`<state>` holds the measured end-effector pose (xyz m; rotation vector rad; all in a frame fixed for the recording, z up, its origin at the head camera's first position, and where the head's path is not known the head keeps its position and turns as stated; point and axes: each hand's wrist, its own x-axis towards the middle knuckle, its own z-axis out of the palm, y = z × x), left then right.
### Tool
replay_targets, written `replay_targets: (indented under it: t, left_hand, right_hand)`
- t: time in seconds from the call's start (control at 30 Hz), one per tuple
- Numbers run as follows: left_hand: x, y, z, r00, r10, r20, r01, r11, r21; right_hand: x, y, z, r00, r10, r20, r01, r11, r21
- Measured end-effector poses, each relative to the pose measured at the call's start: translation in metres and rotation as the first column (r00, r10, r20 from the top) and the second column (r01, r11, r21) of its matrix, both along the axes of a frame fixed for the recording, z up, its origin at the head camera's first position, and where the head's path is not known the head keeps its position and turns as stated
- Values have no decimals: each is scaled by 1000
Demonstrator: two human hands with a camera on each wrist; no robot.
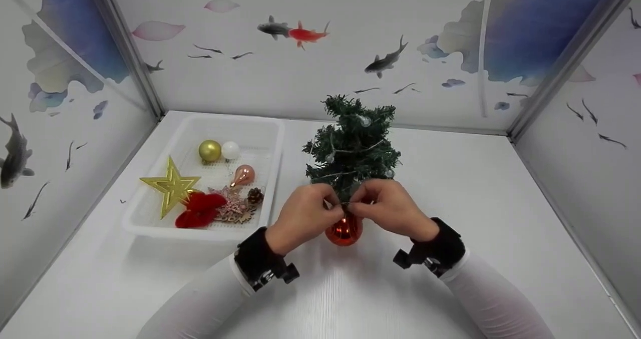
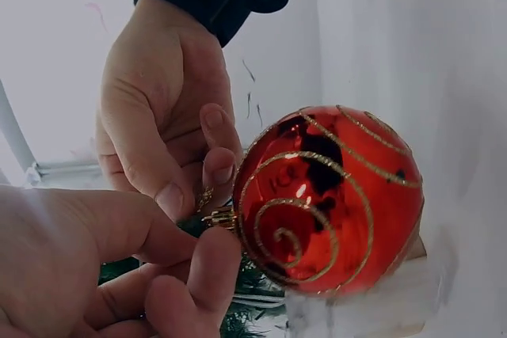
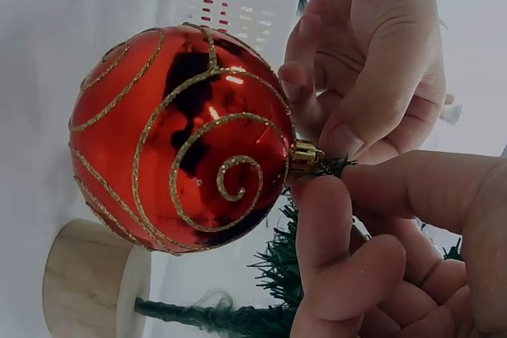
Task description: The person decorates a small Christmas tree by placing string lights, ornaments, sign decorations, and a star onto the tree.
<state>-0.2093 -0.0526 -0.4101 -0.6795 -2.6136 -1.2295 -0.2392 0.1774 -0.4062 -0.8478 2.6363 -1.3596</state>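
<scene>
A shiny red Christmas bauble (image 1: 344, 231) with gold glitter swirls hangs low at the front of a small green Christmas tree (image 1: 353, 143). My left hand (image 1: 306, 214) and right hand (image 1: 393, 209) meet just above it, thumbs and index fingers pinching at its hanging loop. The gold cap (image 3: 305, 156) sits right at the fingertips, beside a green branch tip (image 3: 337, 165). Between the fingers a bit of gold loop (image 2: 204, 198) shows in the left wrist view. Fingers hide most of the loop. The tree's round wooden base (image 3: 91, 275) appears in the right wrist view.
Left of the tree stands a white plastic basket (image 1: 198, 235). It holds a gold star (image 1: 172, 186), a red velvet bow (image 1: 200, 210), a gold ball (image 1: 210, 150), a white ball (image 1: 230, 150), a pink drop ornament (image 1: 244, 175) and a pinecone (image 1: 255, 196). Patterned panels enclose the white table.
</scene>
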Motion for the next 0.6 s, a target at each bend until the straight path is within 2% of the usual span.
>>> replay_targets:
  t: [0.17, 0.27, 0.4, 0.6]
  left_hand:
    - [-3, 1, -3, 1000, -12, 1, 12, 1000, 27]
    - [-4, 1, -6, 999, -29, -34, 29, 1000, -4]
    - [-3, 0, -5, 992, -58, -111, 50, 996, -70]
    - [-3, -1, -7, 980, -29, -199, 14, 997, -79]
  right_hand:
    - [-3, 2, -1, 996, -17, 86, 19, 999, -28]
    - [-4, 2, -2, 999, 9, 41, -8, 999, -36]
    - [-4, 2, -3, 995, 51, -84, -52, 999, -15]
    - [-4, 2, -4, 987, 68, -143, -67, 998, 9]
